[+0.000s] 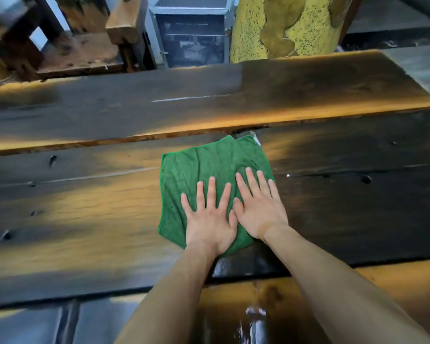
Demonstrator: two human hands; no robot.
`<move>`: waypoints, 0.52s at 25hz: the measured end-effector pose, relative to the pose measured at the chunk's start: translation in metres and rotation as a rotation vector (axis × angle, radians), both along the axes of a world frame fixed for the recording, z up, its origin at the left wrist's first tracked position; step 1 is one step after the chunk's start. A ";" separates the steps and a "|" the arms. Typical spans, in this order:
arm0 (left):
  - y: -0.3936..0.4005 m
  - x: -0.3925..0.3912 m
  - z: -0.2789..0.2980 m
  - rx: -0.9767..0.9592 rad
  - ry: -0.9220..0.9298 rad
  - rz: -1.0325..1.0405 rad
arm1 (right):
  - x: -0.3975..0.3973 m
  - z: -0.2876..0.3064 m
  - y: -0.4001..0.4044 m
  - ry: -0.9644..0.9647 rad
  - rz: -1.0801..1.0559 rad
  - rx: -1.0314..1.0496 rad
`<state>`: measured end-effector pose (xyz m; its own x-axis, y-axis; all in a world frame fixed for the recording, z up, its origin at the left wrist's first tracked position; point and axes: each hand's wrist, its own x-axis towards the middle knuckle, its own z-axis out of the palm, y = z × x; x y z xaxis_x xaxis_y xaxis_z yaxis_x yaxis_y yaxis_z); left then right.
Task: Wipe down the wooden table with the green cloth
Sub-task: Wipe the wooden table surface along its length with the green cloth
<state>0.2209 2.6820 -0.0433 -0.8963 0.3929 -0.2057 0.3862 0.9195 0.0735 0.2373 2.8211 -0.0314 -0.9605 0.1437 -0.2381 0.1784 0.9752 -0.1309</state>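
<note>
The cloth (204,170) at the centre is solid bright green with a fine woven texture and a small white tag at its one o'clock corner. The wooden table (85,194) under it is dark brown to near black, streaked with amber-orange bands of grain and dotted with black knots. At twelve to one o'clock stands a yellow column (248,28) speckled black, with olive-brown patches. At eleven o'clock sits mid-brown timber furniture (85,50) with darker stains.

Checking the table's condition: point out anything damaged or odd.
A jagged crack splits the wooden table just beyond the green cloth; dark knot holes pit the boards.
</note>
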 end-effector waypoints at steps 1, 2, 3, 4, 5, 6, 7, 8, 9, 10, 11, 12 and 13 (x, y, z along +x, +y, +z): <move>-0.005 0.018 0.000 -0.004 -0.005 -0.001 | 0.017 0.001 -0.005 -0.005 0.007 -0.002; -0.010 0.033 -0.001 -0.008 -0.007 -0.003 | 0.031 0.001 -0.009 -0.004 0.013 -0.003; -0.015 0.049 -0.001 -0.006 -0.003 0.001 | 0.047 0.000 -0.013 -0.004 0.016 -0.002; -0.020 0.066 -0.001 -0.005 0.002 0.007 | 0.062 0.001 -0.019 -0.008 0.020 0.002; -0.026 0.081 0.000 -0.008 0.008 0.010 | 0.077 0.001 -0.024 -0.010 0.026 0.008; -0.031 0.096 0.000 -0.015 0.010 0.009 | 0.092 0.001 -0.029 -0.010 0.033 0.016; -0.036 0.112 0.000 -0.019 0.007 0.007 | 0.106 0.001 -0.033 -0.013 0.035 0.020; -0.040 0.127 -0.001 -0.017 0.009 0.006 | 0.120 0.001 -0.037 -0.015 0.032 0.021; -0.045 0.142 -0.001 -0.010 0.019 0.005 | 0.133 0.001 -0.042 -0.014 0.031 0.026; -0.051 0.154 -0.002 -0.003 0.026 0.000 | 0.145 0.000 -0.046 -0.015 0.033 0.026; -0.056 0.168 -0.002 0.000 0.028 -0.007 | 0.159 0.001 -0.052 -0.016 0.036 0.026; -0.062 0.183 -0.002 0.006 0.030 -0.014 | 0.174 0.001 -0.056 -0.019 0.042 0.026; -0.068 0.199 -0.003 0.010 0.037 -0.023 | 0.192 0.001 -0.062 -0.027 0.049 0.026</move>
